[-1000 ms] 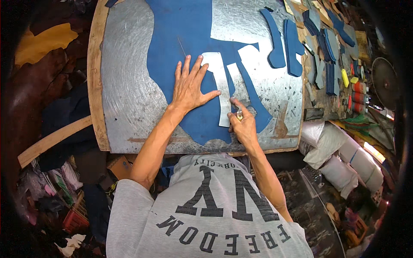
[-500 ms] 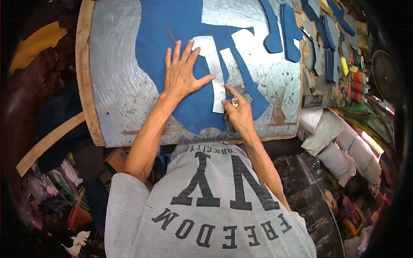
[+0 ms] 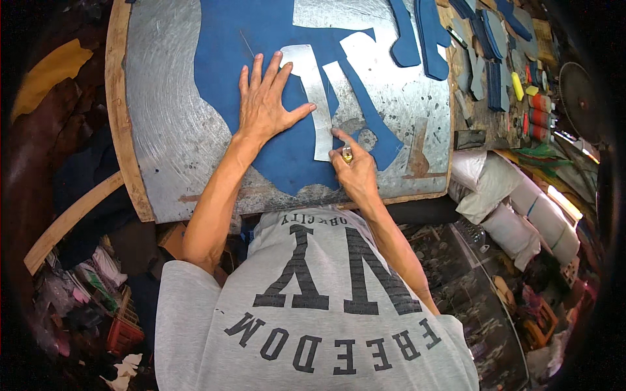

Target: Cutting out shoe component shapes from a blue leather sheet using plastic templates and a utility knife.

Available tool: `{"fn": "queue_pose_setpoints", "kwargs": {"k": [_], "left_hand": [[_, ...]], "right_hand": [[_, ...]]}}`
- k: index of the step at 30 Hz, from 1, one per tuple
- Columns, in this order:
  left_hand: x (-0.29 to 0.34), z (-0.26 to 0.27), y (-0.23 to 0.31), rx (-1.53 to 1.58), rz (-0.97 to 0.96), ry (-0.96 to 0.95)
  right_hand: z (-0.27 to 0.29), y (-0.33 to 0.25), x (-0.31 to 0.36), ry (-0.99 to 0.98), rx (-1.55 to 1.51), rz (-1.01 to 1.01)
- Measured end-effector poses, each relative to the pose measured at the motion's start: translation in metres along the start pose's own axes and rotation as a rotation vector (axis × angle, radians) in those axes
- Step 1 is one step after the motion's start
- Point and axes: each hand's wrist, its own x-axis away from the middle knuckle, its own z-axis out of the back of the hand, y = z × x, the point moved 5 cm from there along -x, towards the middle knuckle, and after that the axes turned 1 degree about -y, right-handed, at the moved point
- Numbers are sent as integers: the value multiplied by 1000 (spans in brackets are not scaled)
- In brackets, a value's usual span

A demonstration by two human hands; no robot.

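Observation:
A large blue leather-like sheet (image 3: 261, 159) with cut-out gaps lies on a scratched metal board (image 3: 169, 124). On top of it rests a long, pale curved template (image 3: 317, 104). My left hand (image 3: 264, 101) lies flat on the sheet, fingers spread, with fingertips and thumb at the template's left edge. My right hand (image 3: 357, 171) is closed near the template's lower right edge, its index finger stretched forward. In it is a short cutting knife (image 3: 347, 152), of which only a small metal and yellowish part shows; its tip is hard to make out.
Cut blue pieces (image 3: 430, 42) lie at the board's far right. Beyond them a wooden bench (image 3: 502, 127) carries more cut pieces, a yellow tool (image 3: 517, 86) and red spools (image 3: 539, 117). A wooden strip (image 3: 120, 98) edges the board's left. White sacks (image 3: 486, 186) stand at the right.
The whole view has shifted slightly, so board and sheet sit a little higher and further left. Both hands keep nearly the same places against the template.

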Motion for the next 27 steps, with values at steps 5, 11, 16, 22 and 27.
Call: {"fn": "queue_pose_setpoints", "kwargs": {"k": [5,11,16,22,27], "left_hand": [[0,1,-1,-5,1,-5],[-2,1,0,-8,7,-9],[-3,0,1,-4,14,-18],[-3,6,1,-38,52,-70],[-17,20,23,-78,-49,-148]], "right_hand": [[0,-6,0,5,9,34],[2,-9,2,-2,-50,-1],[8,-6,5,-16,-78,15],[41,-7,57,-129,-349,-222],[48,15,60,-193,-289,-163]]}}
